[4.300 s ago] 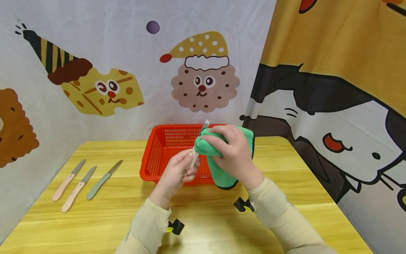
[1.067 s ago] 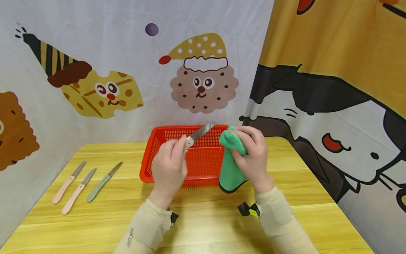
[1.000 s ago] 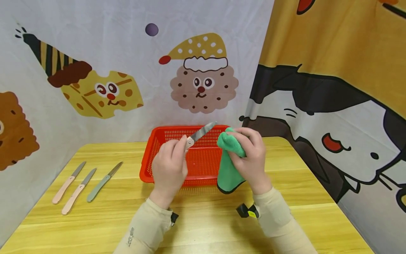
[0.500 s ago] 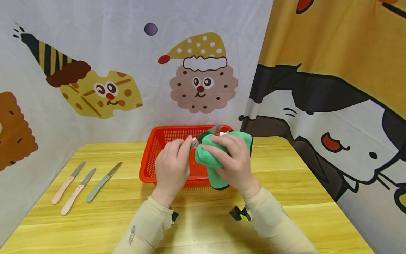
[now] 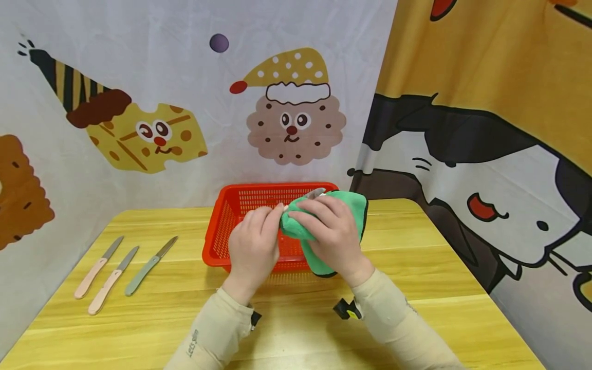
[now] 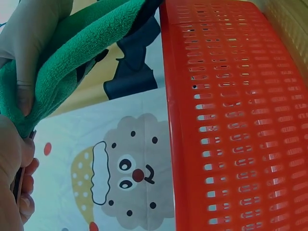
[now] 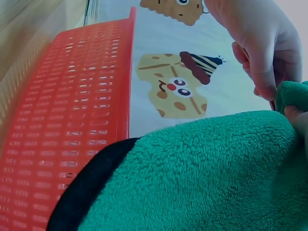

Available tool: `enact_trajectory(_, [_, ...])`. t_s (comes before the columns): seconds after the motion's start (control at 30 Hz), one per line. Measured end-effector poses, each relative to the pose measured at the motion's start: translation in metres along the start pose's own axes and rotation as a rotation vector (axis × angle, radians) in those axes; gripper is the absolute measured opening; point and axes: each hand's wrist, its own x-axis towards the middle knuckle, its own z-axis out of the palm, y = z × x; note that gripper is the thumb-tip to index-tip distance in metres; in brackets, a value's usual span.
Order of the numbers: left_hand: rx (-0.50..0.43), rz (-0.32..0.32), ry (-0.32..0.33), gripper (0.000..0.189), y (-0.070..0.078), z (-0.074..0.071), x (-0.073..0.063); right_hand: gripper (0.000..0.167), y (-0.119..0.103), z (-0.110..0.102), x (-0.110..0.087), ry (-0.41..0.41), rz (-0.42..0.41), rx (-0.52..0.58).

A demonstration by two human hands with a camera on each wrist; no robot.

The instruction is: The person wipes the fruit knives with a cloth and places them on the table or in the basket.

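In the head view my left hand (image 5: 253, 245) grips the handle of a knife, whose blade tip (image 5: 316, 193) pokes out beyond a green cloth (image 5: 352, 205). My right hand (image 5: 334, 232) holds this black-edged cloth folded around the blade, close against the left hand's thumb. The handle is mostly hidden in the left fist; a dark strip of the knife (image 6: 18, 185) shows between the fingers in the left wrist view. From the right wrist, the fluffy cloth (image 7: 207, 168) hangs large in front, with the left hand (image 7: 269, 43) beyond it.
Behind and below the hands, a red perforated basket (image 5: 214, 241) stands on the wooden table (image 5: 296, 329). Two pink-handled knives (image 5: 90, 278) (image 5: 105, 292) and a green-handled knife (image 5: 142, 276) lie at the left. A printed curtain (image 5: 185, 31) hangs behind the table.
The right hand, apart from the knife with the cloth about a second ago, has moved left and wrapped the cloth over the blade. The left hand has shifted slightly right.
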Motion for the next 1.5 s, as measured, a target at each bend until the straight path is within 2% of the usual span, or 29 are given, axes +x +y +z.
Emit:
enact_trajectory(0.47, [-0.027, -0.012, 0.025, 0.019, -0.003, 0.001, 0.0, 0.017, 0.008, -0.003, 0.004, -0.017, 0.013, -0.005])
enact_trajectory(0.9, [-0.057, -0.051, 0.011, 0.018, -0.001, -0.001, 0.002, 0.018, 0.031, -0.021, 0.001, -0.001, 0.225, -0.034])
enact_trajectory(1.13, [-0.089, -0.11, -0.025, 0.026, -0.003, -0.002, 0.0, 0.018, 0.036, -0.026, -0.004, 0.004, 0.308, -0.074])
enact_trajectory(1.23, [-0.105, -0.132, -0.021, 0.026, -0.005, -0.002, 0.0, 0.02, 0.037, -0.029, -0.005, 0.025, 0.34, -0.081])
enact_trajectory(1.37, [-0.097, -0.151, -0.006, 0.025, -0.005, -0.001, 0.0, 0.022, 0.033, -0.031, -0.003, 0.057, 0.334, -0.068])
enact_trajectory(1.5, [-0.069, -0.151, 0.019, 0.025, -0.003, 0.002, 0.001, 0.021, 0.023, -0.028, 0.002, 0.063, 0.294, -0.033])
